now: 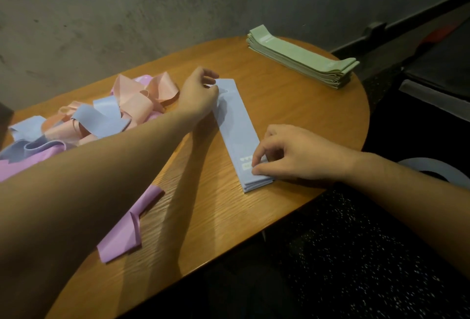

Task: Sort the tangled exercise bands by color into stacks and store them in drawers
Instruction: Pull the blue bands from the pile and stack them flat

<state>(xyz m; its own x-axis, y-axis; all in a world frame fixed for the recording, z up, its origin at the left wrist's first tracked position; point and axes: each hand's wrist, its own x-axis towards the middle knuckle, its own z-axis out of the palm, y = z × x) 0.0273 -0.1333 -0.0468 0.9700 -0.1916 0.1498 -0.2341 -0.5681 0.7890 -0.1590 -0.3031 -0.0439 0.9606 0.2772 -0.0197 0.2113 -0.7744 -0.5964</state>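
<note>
A flat stack of light blue bands lies lengthwise in the middle of the wooden table. My left hand pinches the top band at the stack's far end. My right hand pinches the near end with thumb and fingertips. A neat stack of green bands sits at the table's far right. A tangled heap of pink, blue and purple bands lies at the left. One loose purple band lies near the front edge, under my left forearm.
A grey concrete wall runs behind the table. Dark speckled floor shows on the right. A dark cabinet or drawer unit stands at the far right. A pale blue band curves by my right forearm.
</note>
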